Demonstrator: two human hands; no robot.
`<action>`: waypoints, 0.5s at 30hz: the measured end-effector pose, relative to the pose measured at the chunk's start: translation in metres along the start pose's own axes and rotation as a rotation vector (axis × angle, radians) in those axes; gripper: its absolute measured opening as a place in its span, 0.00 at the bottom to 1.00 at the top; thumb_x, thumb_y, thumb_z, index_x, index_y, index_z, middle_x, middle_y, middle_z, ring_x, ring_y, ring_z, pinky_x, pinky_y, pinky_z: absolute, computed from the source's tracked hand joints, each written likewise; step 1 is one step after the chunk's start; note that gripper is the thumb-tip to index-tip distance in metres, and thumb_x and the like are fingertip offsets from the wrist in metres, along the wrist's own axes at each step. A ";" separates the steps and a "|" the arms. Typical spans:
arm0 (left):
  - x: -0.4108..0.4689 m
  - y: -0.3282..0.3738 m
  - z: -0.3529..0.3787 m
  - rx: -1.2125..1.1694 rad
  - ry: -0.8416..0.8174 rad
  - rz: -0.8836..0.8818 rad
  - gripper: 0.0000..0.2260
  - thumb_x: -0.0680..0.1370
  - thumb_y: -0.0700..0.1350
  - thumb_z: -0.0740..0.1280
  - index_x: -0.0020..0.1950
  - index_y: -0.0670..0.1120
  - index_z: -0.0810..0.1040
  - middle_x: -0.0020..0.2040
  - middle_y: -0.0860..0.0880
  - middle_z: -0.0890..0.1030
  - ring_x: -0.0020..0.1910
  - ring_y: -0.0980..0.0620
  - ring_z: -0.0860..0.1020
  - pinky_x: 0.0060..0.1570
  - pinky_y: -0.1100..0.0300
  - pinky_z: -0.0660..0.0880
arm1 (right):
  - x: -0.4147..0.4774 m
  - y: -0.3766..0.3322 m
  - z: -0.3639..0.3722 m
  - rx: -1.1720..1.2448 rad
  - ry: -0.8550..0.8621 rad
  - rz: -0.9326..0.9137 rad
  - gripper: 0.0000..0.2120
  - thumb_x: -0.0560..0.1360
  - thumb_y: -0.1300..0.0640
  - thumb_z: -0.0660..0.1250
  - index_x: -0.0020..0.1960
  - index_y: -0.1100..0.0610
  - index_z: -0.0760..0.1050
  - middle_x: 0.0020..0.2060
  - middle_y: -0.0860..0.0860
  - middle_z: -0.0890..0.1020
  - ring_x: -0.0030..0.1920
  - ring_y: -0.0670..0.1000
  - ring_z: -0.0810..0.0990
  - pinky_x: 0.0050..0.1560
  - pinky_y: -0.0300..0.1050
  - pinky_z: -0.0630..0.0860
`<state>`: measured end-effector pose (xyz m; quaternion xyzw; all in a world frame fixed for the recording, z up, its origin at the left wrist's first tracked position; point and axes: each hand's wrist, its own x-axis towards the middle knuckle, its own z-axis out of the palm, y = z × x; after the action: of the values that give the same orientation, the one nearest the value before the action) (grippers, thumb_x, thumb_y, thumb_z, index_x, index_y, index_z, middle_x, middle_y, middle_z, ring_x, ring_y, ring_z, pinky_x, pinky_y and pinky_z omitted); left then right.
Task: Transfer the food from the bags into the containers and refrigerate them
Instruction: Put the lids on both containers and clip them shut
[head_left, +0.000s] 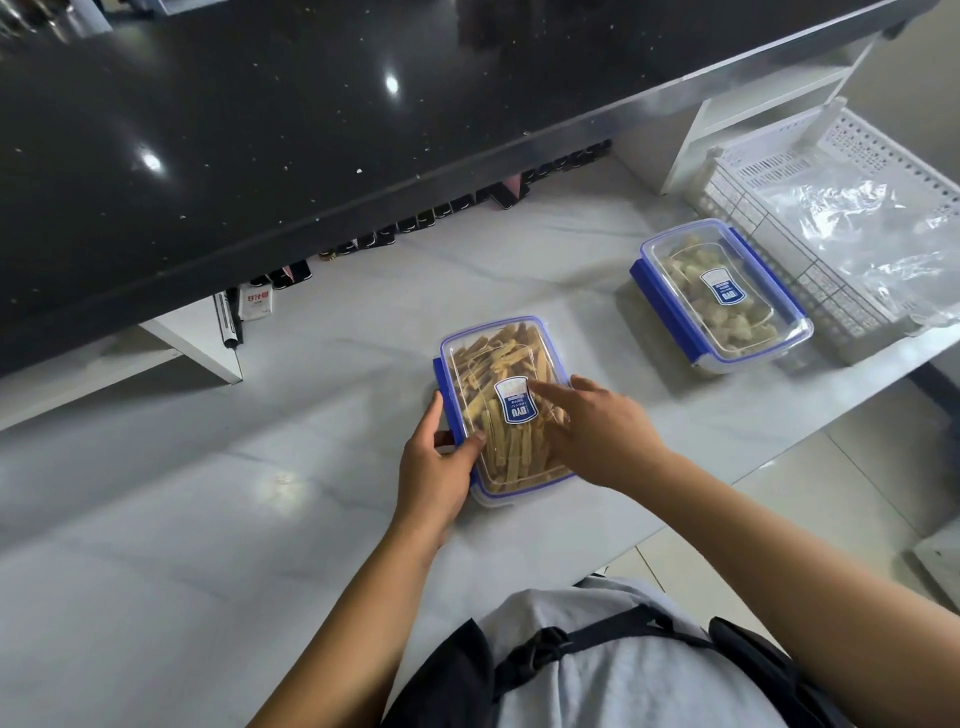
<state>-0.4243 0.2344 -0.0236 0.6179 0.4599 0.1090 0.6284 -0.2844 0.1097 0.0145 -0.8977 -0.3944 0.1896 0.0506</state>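
A: where's the near box (483, 374)?
B: on the counter (208, 493), right in front of the person, full of tan strips, lid (524, 338) on. The far box (722, 291) sits well apart to the right, also lidded, just beside the basket (857, 135) with the empty bags (872, 228)
A: hands?
B: left hand (439, 467) wraps the box's left edge by the blue clip (441, 379), thumb on the lid rim. Right hand (597, 431) lies on the lid, fingers straight, index on the sticker (511, 402) — pressing, not gripping
A: risks?
B: can't tell if the right-side clip is latched, it's hidden under the right hand. Lift it with one side loose and the lid could pop and spill strips. It looks packed high, so strips may hold the lid off its seal
A: else?
B: one-sided grip on slick plastic — could tilt or slip on the way to the fridge
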 end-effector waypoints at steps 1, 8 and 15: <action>0.000 0.000 0.000 0.005 0.000 -0.001 0.30 0.78 0.46 0.71 0.76 0.61 0.64 0.54 0.52 0.80 0.53 0.53 0.80 0.51 0.47 0.82 | 0.003 0.007 0.002 0.133 -0.006 0.048 0.27 0.79 0.49 0.60 0.77 0.37 0.59 0.67 0.52 0.75 0.57 0.59 0.80 0.50 0.49 0.78; -0.004 0.002 -0.002 -0.027 -0.022 -0.006 0.28 0.78 0.45 0.71 0.74 0.63 0.66 0.52 0.59 0.80 0.50 0.59 0.80 0.49 0.51 0.83 | 0.027 0.048 0.004 1.223 -0.183 0.435 0.35 0.74 0.60 0.74 0.75 0.42 0.65 0.68 0.53 0.71 0.62 0.57 0.77 0.56 0.57 0.78; -0.003 0.002 -0.002 -0.028 -0.015 -0.017 0.29 0.78 0.45 0.71 0.75 0.63 0.66 0.54 0.57 0.80 0.52 0.57 0.81 0.49 0.50 0.83 | 0.034 0.054 -0.007 1.123 -0.276 0.458 0.31 0.71 0.58 0.77 0.71 0.52 0.70 0.56 0.53 0.82 0.54 0.55 0.83 0.55 0.59 0.81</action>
<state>-0.4266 0.2339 -0.0201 0.6058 0.4591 0.1054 0.6412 -0.2233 0.0982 -0.0022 -0.7631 -0.0348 0.4885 0.4218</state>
